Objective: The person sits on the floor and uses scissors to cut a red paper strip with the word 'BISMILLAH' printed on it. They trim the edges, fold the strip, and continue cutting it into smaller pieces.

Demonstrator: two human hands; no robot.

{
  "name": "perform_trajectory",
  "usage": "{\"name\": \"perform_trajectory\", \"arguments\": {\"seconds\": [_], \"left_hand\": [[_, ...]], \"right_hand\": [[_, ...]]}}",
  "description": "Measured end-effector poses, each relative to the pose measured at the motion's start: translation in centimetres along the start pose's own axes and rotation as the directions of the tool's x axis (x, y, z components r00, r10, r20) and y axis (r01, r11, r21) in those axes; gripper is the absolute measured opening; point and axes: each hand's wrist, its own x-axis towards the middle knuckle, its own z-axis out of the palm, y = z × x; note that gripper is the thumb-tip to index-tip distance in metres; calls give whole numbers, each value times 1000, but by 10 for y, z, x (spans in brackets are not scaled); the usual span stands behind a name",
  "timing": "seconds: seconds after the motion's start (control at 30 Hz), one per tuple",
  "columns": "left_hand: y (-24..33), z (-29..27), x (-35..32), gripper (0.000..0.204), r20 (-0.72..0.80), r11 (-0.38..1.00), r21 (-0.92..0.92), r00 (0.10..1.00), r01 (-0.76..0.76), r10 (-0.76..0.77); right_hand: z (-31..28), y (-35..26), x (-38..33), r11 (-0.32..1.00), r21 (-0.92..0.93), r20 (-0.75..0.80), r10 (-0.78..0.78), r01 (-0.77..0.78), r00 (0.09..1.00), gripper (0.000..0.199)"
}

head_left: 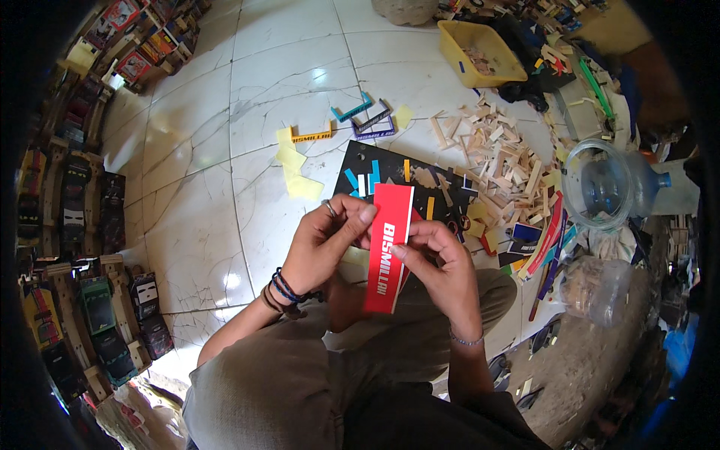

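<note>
Red strip (389, 244) (white-lettered) between fingers (435, 235)

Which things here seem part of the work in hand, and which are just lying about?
Likely part of it:
- red strip, pinched by left hand and right hand
- black board with coloured pieces

Apparently just lying about:
- yellow tub
- clear plastic bottle
- yellow paper scraps

Seeing a smooth, card-like finish on the red strip (388, 251), then glossy, crack-veined tile across the white floor (191, 202)! Spotting thin, matt paper in the yellow sheets (291, 162) beyond the left edge of the scuffed black board (357, 157), rough wood in the offcuts (501, 156) past its right. Now smooth plastic in the yellow tub (456, 54), clear shiny plastic in the bottle (592, 184), dull cloth on the trousers (262, 375).
</note>
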Motion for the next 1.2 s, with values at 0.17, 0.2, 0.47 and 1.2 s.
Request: {"name": "perform_trajectory", "arguments": {"seconds": [0.17,0.2,0.47,1.2], "left_hand": [[3,5,0,26,-54,996,-75,997,-57,53],[2,5,-1,28,-26,993,-111,999,-39,36],[0,-1,-4,25,151,1000,-5,988,25,-24],[3,-5,-5,26,201,967,255,977,22,-75]], "right_hand": [[11,0,-4,998,-22,26,-62,62,998,24],[12,-2,-5,997,-39,54,-64,66,996,24],[3,-7,0,956,282,-82,101,-74,991,21],[-4,-3,-7,971,195,-33,144,-135,989,24]]}}
